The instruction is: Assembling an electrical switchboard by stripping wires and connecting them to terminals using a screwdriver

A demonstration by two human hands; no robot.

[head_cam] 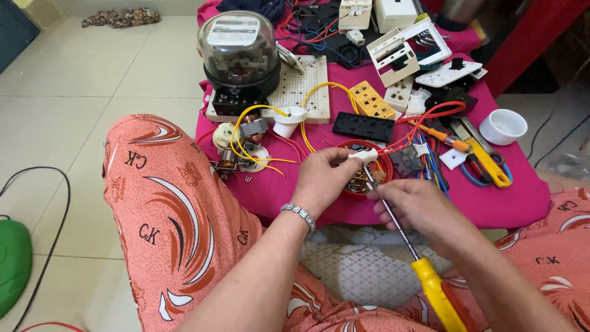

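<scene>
My left hand (pixel 324 179) pinches a small white connector piece (pixel 362 156) with red wires (pixel 424 120) running out of it toward the back right. My right hand (pixel 413 206) grips the metal shaft of a yellow-handled screwdriver (pixel 434 290); its tip points up at the white piece. Both hands hover over a red round container (pixel 383 166) of small parts on a magenta cloth (pixel 510 203). A silver bracelet sits on my left wrist.
On the cloth lie a glass-domed electric meter (pixel 239 52) on a white perforated board (pixel 307 86), yellow wires (pixel 258 147), a small motor (pixel 251 129), a yellow socket strip (pixel 371 99), a black strip (pixel 364 126), white switch plates, a white cup (pixel 503 126) and hand tools (pixel 485 160). My orange-patterned knees flank it.
</scene>
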